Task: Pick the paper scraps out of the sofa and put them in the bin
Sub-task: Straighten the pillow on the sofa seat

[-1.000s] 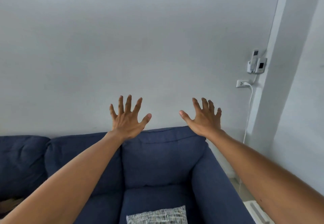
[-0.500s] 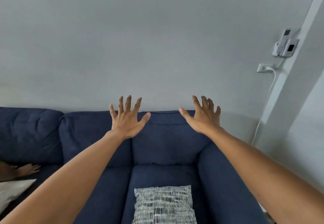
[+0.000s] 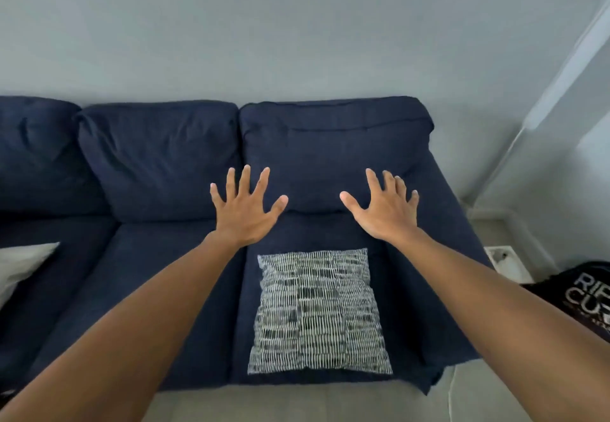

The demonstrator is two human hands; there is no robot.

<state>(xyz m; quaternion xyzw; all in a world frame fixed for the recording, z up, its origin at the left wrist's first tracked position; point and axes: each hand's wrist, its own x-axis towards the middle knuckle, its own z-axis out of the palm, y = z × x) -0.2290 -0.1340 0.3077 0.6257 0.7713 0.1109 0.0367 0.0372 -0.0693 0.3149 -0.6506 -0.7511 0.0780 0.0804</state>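
A dark blue sofa [image 3: 158, 164] fills the middle of the head view, its seats and back cushions facing me. Both my arms are stretched out over it. My left hand [image 3: 246, 212] hovers with fingers spread above the seam between the middle and right seats. My right hand [image 3: 384, 212] hangs over the right seat, fingers apart, holding nothing. No paper scraps and no bin show in this view.
A black-and-white patterned cushion [image 3: 317, 312] lies on the right seat below my hands. A pale cushion [image 3: 19, 263] pokes in at the left edge. A dark printed cloth [image 3: 584, 296] and a white floor item [image 3: 506, 261] sit right of the sofa arm.
The view has tipped downward from the wall to the sofa seats, and the whole patterned cushion has come into sight. Both hands stay spread and empty.
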